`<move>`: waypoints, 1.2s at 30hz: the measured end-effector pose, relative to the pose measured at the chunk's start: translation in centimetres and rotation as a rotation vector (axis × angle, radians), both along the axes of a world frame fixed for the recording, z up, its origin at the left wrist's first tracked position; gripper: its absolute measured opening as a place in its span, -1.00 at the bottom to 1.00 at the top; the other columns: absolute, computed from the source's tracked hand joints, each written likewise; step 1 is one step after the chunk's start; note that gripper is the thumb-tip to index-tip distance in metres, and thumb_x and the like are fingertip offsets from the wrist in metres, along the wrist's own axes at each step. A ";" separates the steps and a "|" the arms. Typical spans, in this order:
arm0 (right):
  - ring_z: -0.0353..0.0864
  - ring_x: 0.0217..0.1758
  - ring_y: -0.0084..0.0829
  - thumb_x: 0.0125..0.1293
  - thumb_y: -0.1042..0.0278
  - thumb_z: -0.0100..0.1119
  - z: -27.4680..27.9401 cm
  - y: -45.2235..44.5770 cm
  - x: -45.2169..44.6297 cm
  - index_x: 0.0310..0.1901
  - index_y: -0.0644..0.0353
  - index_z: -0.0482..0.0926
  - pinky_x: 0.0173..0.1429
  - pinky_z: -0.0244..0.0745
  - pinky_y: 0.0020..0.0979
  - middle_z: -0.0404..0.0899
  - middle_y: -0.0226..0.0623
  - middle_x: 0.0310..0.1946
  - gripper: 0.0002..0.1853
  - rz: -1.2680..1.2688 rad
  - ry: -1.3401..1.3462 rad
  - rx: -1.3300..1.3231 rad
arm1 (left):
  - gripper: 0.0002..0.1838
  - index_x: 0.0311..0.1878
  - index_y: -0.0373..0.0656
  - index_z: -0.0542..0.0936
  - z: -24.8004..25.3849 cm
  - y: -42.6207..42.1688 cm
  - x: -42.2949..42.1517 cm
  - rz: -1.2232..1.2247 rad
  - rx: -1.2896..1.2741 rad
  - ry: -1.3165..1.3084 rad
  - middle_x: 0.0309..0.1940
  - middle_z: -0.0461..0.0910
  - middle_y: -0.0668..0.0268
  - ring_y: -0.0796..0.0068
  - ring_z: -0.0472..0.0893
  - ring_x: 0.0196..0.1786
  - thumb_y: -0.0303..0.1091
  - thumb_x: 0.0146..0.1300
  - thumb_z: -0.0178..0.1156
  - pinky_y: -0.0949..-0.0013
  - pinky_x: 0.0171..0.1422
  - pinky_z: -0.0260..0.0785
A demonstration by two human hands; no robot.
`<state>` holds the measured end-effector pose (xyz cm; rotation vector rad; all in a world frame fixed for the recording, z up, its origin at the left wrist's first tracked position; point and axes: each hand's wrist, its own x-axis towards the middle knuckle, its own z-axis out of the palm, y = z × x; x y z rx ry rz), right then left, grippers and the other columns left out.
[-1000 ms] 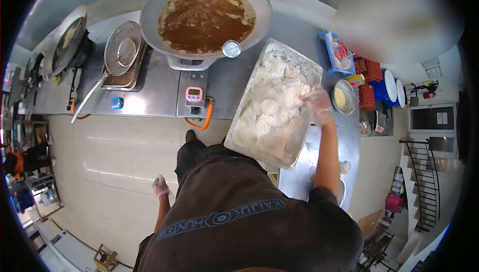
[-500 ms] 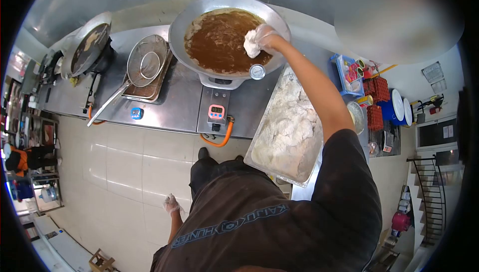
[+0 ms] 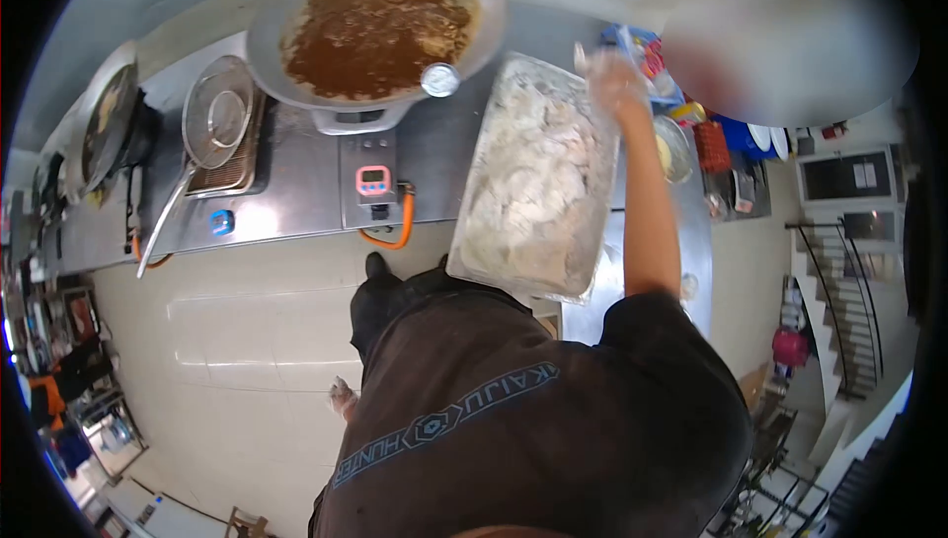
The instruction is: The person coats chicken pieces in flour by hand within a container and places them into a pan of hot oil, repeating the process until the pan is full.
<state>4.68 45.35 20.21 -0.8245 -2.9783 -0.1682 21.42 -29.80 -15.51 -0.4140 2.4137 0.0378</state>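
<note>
My right hand [image 3: 614, 82], in a clear glove, is over the top right corner of the metal tray [image 3: 462, 242]. Its fingers are blurred, and whether they hold anything cannot be made out. White flour with coated lumps [image 3: 533, 178] fills the tray. To the tray's left, a wide metal wok [image 3: 265, 39] holds brown bubbling oil [image 3: 370, 30], with a round dial thermometer [image 3: 439, 80] at its near rim. My left hand [image 3: 342, 396], gloved too, hangs low beside my body above the floor, its fingers small and unclear.
A long-handled strainer [image 3: 215, 114] lies on a wire rack left of the wok. Near the counter's front are a pink timer [image 3: 373, 181] and a blue timer [image 3: 222, 222]. A bowl [image 3: 674, 148] stands right of the tray, beside a red basket [image 3: 711, 147]. Another pan [image 3: 104, 123] is far left.
My right hand went from the tray to the wok with a white coated piece, then came back right without that piece visible. Bubbles now show at the oil's right side. The view has shifted.
</note>
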 end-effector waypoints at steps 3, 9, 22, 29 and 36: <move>0.45 0.03 -0.15 0.17 0.12 -0.15 -13.4 3.5 8.5 -0.08 0.24 0.48 0.11 0.30 -0.27 0.47 0.01 -0.08 -0.58 -0.138 -0.415 -0.120 | -0.65 -0.17 -0.18 0.47 -1.2 0.0 -0.9 -0.014 0.108 0.050 -0.28 0.51 -0.01 -0.02 0.47 -0.14 -0.14 0.26 -0.19 0.09 -0.14 0.32; 0.47 -0.02 -0.20 0.15 0.24 -0.15 -23.5 0.6 12.2 -0.05 0.13 0.49 0.09 0.31 -0.28 0.49 -0.08 -0.09 -0.63 0.030 -0.474 -0.231 | -0.60 -0.16 -0.18 0.49 -0.8 1.1 -6.2 -0.085 0.136 0.087 -0.29 0.50 -0.01 -0.05 0.47 -0.14 -0.08 0.27 -0.22 0.05 -0.17 0.31; 0.53 -0.22 -0.37 -0.02 0.45 0.07 -27.5 4.3 13.2 -0.22 0.26 0.54 -0.14 0.44 -0.33 0.56 -0.20 -0.29 -0.73 -0.280 0.047 -1.021 | -0.75 -0.06 -0.07 0.41 -1.9 3.6 -8.6 -0.643 0.049 0.523 -0.17 0.49 0.08 0.09 0.48 -0.11 -0.34 0.24 -0.16 0.11 -0.12 0.34; 0.48 -0.07 -0.22 0.07 0.18 0.09 -27.6 2.3 15.7 -0.19 0.13 0.58 0.03 0.34 -0.38 0.52 -0.16 -0.11 -0.70 -0.310 0.030 -1.011 | -0.55 -0.36 -0.22 0.54 -5.9 0.6 -0.7 0.034 0.350 0.199 -0.42 0.54 -0.01 -0.07 0.50 -0.27 0.03 0.14 -0.06 0.03 -0.21 0.29; 0.53 -0.16 -0.32 0.13 0.33 0.07 -22.7 1.0 19.3 -0.04 0.21 0.45 -0.05 0.42 -0.41 0.55 -0.23 -0.20 -0.66 0.087 0.216 -0.829 | -0.51 -0.45 -0.25 0.54 -1.5 -0.2 -0.8 0.223 0.280 0.229 -0.47 0.53 -0.05 -0.05 0.51 -0.32 0.05 0.14 -0.07 0.06 -0.23 0.29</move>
